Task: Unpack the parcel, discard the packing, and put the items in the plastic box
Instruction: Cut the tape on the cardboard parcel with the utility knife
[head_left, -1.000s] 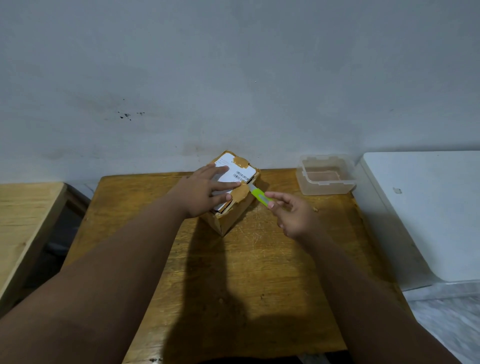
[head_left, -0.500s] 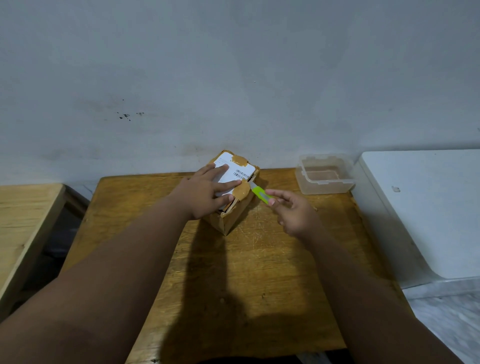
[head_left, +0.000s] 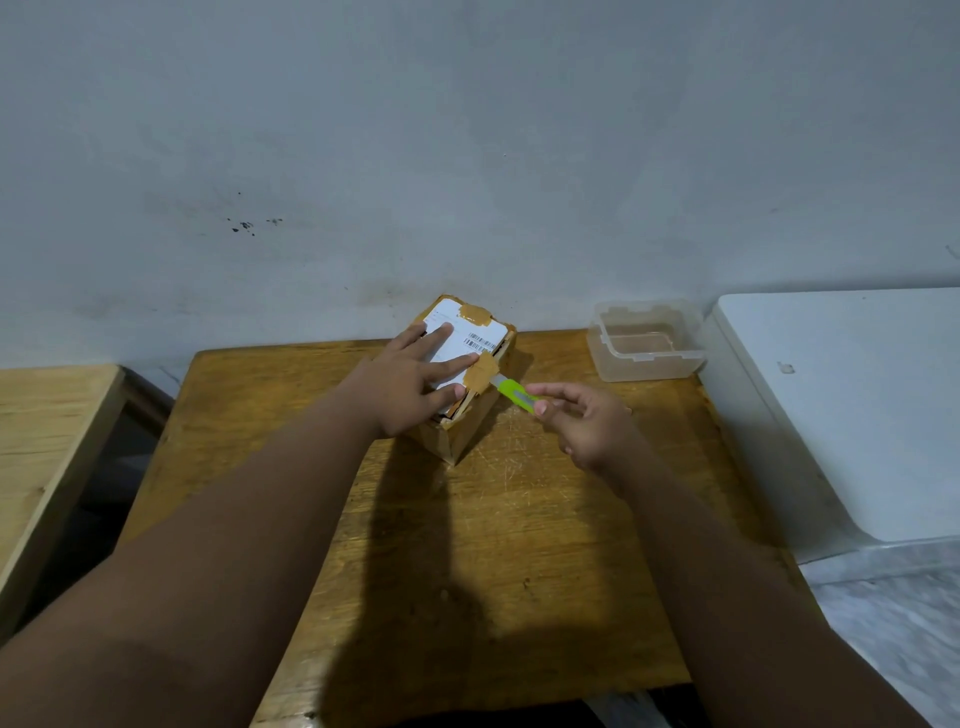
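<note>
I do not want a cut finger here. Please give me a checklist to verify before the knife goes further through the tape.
1. Left hand presses flat on the parcel: ok.
2. Right hand grips the green knife firmly: ok.
3. Left fingertips away from the blade: not ok, they lie beside the brown tape at the knife tip.
4. Blade depth inside the box: cannot tell.
5. Plastic box open, ready on the table: ok.

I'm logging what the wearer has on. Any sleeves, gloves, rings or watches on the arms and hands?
None visible. Both forearms are bare up to the frame edge, no sleeves showing. The left hand and right hand are ungloved, with no visible rings, watch or wristband.
</note>
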